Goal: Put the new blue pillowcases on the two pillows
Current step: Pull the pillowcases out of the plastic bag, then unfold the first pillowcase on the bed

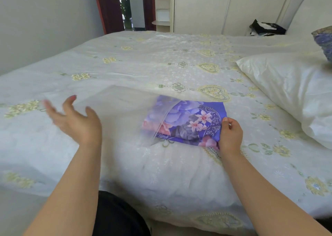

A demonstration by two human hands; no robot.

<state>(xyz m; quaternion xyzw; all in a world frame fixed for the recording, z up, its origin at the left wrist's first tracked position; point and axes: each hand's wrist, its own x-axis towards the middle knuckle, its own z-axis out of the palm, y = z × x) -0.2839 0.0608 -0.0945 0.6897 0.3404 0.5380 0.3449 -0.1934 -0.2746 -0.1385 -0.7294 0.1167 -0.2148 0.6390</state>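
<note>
Bed (143, 59) | right hand (230, 133) pinches folded pillowcase (188, 120) to unfold | left hand (75, 119) spread, empty | pillow (287, 92) bare beside

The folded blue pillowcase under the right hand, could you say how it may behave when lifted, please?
The folded blue pillowcase is probably floppy: thin layered cloth, likely to unfold if the right hand lifts its pinched edge. It looks light, and should slide rather than roll on the bedspread.

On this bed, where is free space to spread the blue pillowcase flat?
Free: the bedspread beyond the folded pillowcase, toward the far edge, and left past the open left hand. Crowded: the right, where the bare white pillow lies beside the right hand.
</note>
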